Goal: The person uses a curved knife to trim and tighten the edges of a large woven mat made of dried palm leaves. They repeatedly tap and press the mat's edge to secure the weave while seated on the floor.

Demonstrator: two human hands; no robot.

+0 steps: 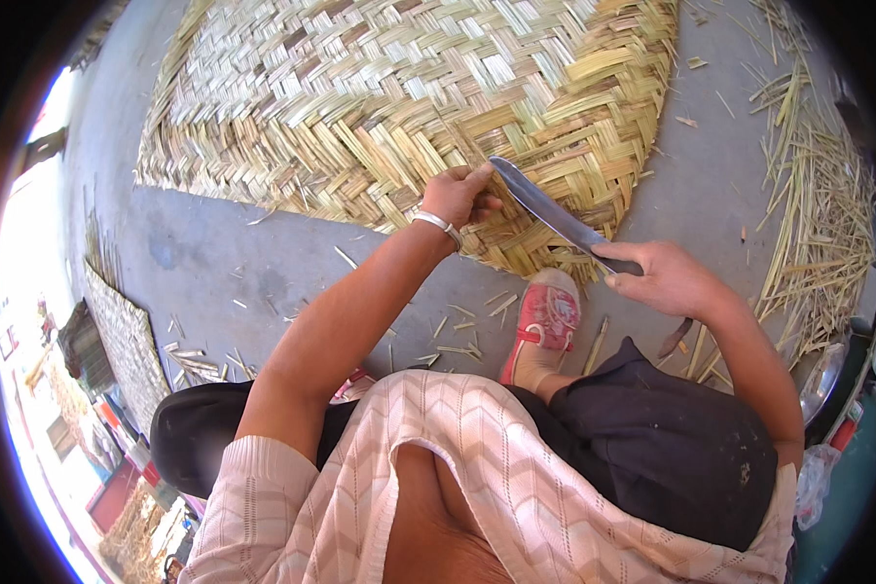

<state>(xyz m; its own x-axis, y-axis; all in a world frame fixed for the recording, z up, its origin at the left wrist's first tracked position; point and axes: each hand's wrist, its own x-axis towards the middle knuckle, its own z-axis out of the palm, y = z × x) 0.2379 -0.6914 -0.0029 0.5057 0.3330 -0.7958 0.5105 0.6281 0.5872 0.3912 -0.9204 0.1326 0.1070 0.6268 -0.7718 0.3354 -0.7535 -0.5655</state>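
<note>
A large mat (389, 127) woven from flat yellow-green reed strips lies on the floor ahead of me, one corner pointing toward me. Over its near part, my left hand (465, 197) is closed, thumb and fingers pinched together; what they grip, perhaps a strip end, is too small to make out. My right hand (674, 277) is wrapped round the dark handle of a long knife (550, 209). Its broad blade slants up and leftward across the mat's corner, with the rounded tip right beside my left fingertips.
My foot in a red shoe (548, 313) rests close to the mat's corner. Loose reed strips (816, 224) are heaped on the right, and short cut bits (457, 331) are scattered over the grey floor (263, 258). Another woven piece (127, 336) stands at the left.
</note>
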